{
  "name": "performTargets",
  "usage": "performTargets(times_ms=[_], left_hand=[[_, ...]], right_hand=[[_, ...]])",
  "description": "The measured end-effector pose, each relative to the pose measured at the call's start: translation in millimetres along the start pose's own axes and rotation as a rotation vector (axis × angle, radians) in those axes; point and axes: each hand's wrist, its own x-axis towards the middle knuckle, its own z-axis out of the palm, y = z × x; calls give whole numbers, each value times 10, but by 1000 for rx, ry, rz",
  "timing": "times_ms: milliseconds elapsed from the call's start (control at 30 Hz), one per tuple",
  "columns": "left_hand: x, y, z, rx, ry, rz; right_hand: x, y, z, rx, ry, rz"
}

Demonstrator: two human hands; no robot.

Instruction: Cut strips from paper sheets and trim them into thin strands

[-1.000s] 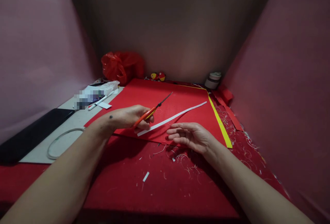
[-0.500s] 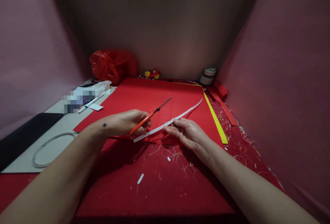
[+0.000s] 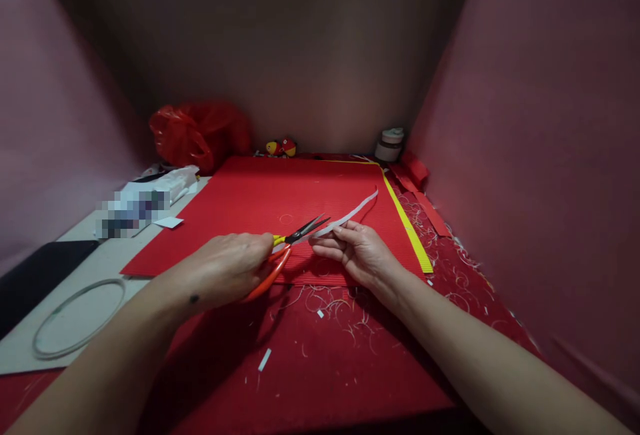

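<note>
My left hand (image 3: 237, 261) is closed around the handles of a pair of scissors (image 3: 280, 258), orange and yellow with dark blades. The blades are parted and point up and to the right, close to the fingers of my other hand. Between thumb and fingers my right hand (image 3: 357, 251) pinches a narrow white strip (image 3: 357, 209). One end of the strip rises to the right; its lower left part runs behind or between the blades, I cannot tell which. Beneath both hands lies a red corrugated sheet (image 3: 250, 195).
A yellow sheet edge (image 3: 413, 238) shows along the red sheet's right side. Thread scraps and paper bits (image 3: 265, 359) litter the red cloth. At the back are a red plastic bag (image 3: 200, 135), small toys (image 3: 281, 148) and a lidded jar (image 3: 389, 145). A ring (image 3: 80, 318) lies at left.
The scissors have turned and their blades have come apart, now at the white strip near my right fingers. My right hand still holds the strip. The view has shifted slightly.
</note>
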Motion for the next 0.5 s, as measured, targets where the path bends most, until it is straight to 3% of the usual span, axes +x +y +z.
performTargets(times_ms=[233, 500], left_hand=[[49, 8, 137, 85, 75, 48], [40, 91, 155, 155, 114, 25]], right_hand=[[26, -18, -48, 35, -22, -22], [16, -31, -44, 20, -39, -19]])
